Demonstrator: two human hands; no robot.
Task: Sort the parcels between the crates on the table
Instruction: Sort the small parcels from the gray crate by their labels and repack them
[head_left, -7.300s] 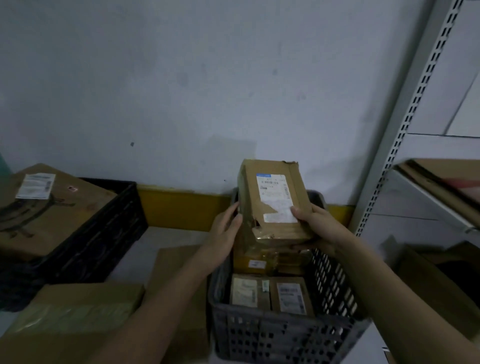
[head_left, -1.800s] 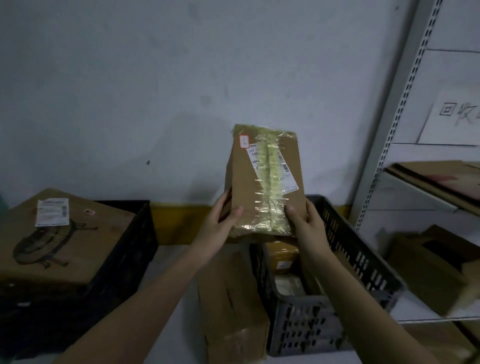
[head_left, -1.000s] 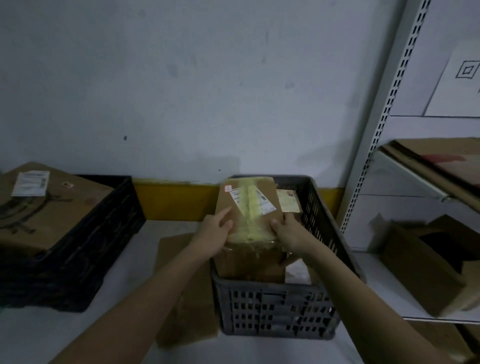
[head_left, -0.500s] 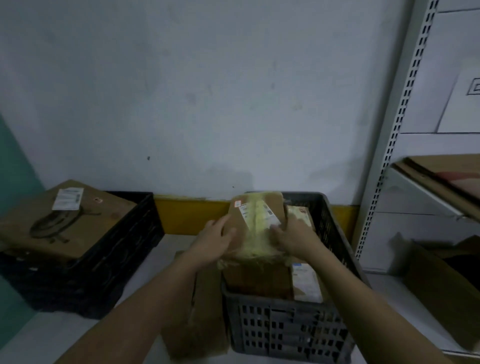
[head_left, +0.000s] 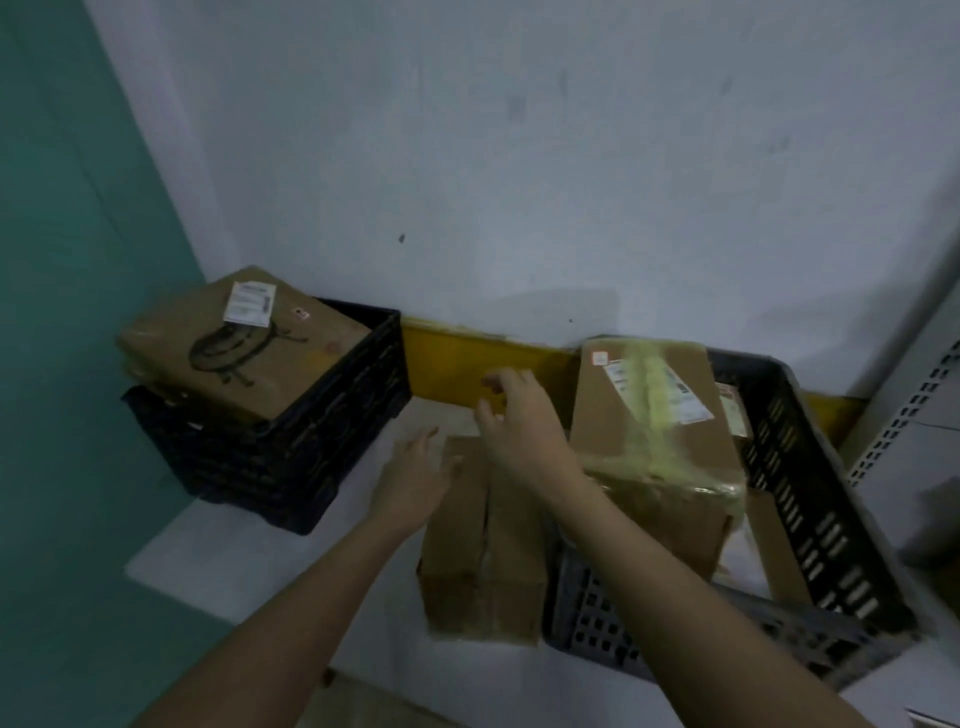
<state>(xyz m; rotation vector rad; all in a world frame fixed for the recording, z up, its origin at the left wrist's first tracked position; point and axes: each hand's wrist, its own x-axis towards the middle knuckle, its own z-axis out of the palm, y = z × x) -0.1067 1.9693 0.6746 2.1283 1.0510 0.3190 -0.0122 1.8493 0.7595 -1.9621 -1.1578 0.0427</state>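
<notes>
Both hands empty, fingers loose: left hand (head_left: 413, 480) and right hand (head_left: 519, 421) over plain box (head_left: 483, 540) on counter (head_left: 249, 540). Taped parcel (head_left: 649, 441) right of them in grey crate (head_left: 810, 499); black crate (head_left: 311, 415) w/ labelled box (head_left: 244, 338) to left.

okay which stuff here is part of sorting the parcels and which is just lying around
Part of the job: black crate; big parcel on it; grey crate; taped parcel in it; plain parcel between the crates; left hand; right hand.

Lying about: shelf upright; yellow strip.
</notes>
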